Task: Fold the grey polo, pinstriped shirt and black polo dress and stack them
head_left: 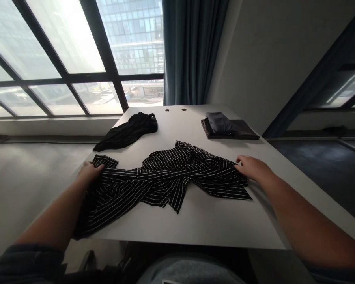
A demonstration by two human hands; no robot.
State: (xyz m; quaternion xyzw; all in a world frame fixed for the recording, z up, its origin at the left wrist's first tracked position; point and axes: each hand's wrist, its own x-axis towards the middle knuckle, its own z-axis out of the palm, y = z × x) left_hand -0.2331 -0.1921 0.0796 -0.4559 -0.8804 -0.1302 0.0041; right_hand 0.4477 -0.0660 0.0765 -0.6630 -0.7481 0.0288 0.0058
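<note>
A black garment with thin white stripes lies spread and rumpled across the white table, its lower left part reaching the near edge. At its upper left corner, my left hand is closed on the cloth. My right hand pinches the garment's right end between thumb and fingers. The cloth between the two hands runs roughly in a line, with loose folds above and below it.
A crumpled black garment lies at the table's back left. At the back right is a stack of folded dark clothes with a grey folded piece on top. Windows and a blue curtain stand beyond the table.
</note>
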